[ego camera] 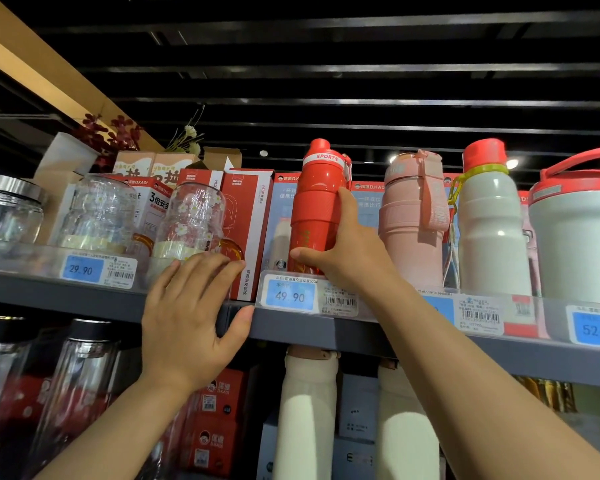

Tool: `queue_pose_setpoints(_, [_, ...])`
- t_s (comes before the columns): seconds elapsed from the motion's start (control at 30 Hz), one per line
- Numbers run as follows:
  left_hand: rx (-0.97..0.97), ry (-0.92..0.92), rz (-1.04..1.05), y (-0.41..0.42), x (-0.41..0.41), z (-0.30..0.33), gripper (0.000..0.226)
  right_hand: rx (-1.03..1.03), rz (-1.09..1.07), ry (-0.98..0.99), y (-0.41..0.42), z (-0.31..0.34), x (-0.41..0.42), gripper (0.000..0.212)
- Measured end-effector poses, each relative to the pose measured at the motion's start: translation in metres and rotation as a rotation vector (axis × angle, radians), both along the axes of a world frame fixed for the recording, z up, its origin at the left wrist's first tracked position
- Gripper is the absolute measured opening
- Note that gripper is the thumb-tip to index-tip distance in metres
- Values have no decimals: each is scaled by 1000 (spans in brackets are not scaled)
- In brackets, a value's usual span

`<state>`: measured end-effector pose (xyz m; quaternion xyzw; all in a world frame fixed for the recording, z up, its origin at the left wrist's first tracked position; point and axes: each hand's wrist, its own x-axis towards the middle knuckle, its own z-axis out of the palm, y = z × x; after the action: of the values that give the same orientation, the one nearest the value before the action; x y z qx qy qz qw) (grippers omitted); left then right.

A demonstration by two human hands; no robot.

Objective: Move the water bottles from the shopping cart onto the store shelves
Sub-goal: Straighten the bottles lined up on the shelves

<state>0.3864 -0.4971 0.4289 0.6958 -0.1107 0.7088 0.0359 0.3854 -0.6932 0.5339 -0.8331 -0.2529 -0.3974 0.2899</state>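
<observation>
A red sports water bottle [317,202] stands upright on the top grey shelf [361,336], above the 49.90 price tag [290,295]. My right hand [343,251] grips its lower body, thumb across the front and fingers round the right side. My left hand [191,320] lies flat with straight fingers on the shelf's front edge, thumb under the lip, just left of the bottle. The shopping cart is out of view.
Right of the red bottle stand a pink bottle [413,216], a white bottle with a red cap [489,223] and a wide white jug [579,244]. Glass mugs [194,220] and red boxes [246,216] fill the left. White bottles [305,410] stand on the shelf below.
</observation>
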Motion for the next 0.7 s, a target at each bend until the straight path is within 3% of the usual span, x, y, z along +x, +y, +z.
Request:
queue_pose_setpoints(0.33, [20,-1,15,1,-1,0,53,-29,-66,-89,0,-3,-5,111])
queue_pose_setpoints(0.47, [32,4,10,2,-2,1,53,152,13,-216,-31,-7,-26,79])
queue_pose_setpoints(0.57, [23,-1,9,1,-3,1,53,221,-185,-454,-69,-10,-27,66])
queue_pose_setpoints(0.7, [13,6,4,-1,-4,1,54,258,-310,-213,-95,-6,-19,80])
